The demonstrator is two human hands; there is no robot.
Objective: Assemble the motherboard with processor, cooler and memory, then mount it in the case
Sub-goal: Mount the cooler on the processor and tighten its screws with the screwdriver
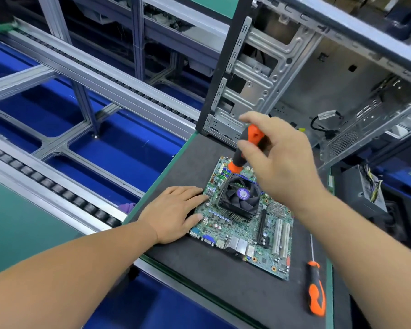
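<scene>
The right hand (280, 160) has its grip curled round the black-and-orange handle of a screwdriver (246, 148), which stands nearly upright with its lower end at the far corner of the cooler (239, 198); the tip itself is hidden behind the fan housing, so whether it sits in a screw cannot be told. The left hand (173, 212) lies flat with straight fingers, pressing on the near-left edge of the motherboard (266, 233), holding nothing. The motherboard rests flat on the dark mat of the bench (199, 269), with the cooler already seated on it toward the far left side. The board is likely stiff but thin and fragile, studded with small parts, so it is best held by its bare edges, or steadied flat as now, never by the fan or slots; the cooler probably makes it top-heavy toward one side when lifted. A second screwdriver (314, 290) lies on the mat just right of the board, its shaft pointing away from the person. The open case (294, 74) stands beyond the board, well within reach, its open side facing the bench. The bench's left edge is close beside the left hand, with a conveyor (57, 186) below; to the near side the mat has open room.
</scene>
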